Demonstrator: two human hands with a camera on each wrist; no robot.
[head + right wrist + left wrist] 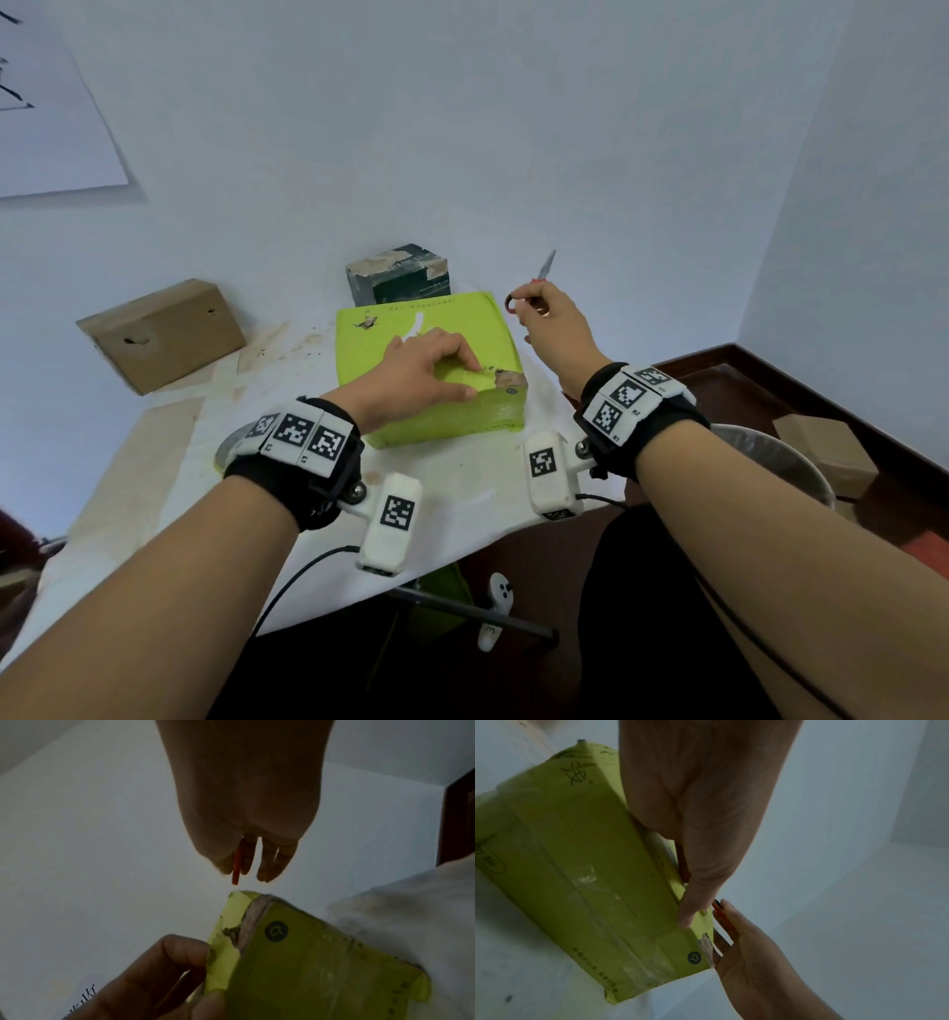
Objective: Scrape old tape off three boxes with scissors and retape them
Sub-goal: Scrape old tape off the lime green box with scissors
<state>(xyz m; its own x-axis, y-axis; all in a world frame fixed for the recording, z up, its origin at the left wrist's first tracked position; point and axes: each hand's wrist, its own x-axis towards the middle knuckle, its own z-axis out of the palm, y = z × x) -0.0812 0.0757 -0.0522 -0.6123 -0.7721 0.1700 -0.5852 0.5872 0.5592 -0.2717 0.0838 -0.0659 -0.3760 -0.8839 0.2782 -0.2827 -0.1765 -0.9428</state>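
Head view: left hand (pixel 418 370) pinches tape at the near-right corner of the green box (pixel 429 367), right hand (pixel 552 329) grips scissors (pixel 544 270) raised far-right; hard pull likely tears cardboard.

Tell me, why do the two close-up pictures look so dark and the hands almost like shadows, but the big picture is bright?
Head view: bright and sharp, though the wide lens bends the wall and table edges. Left wrist view: the left hand is dim against the pale wall; the green box looks dull, slightly soft. Right wrist view: darkest; the right hand is nearly a silhouette, the scissors only a red sliver.
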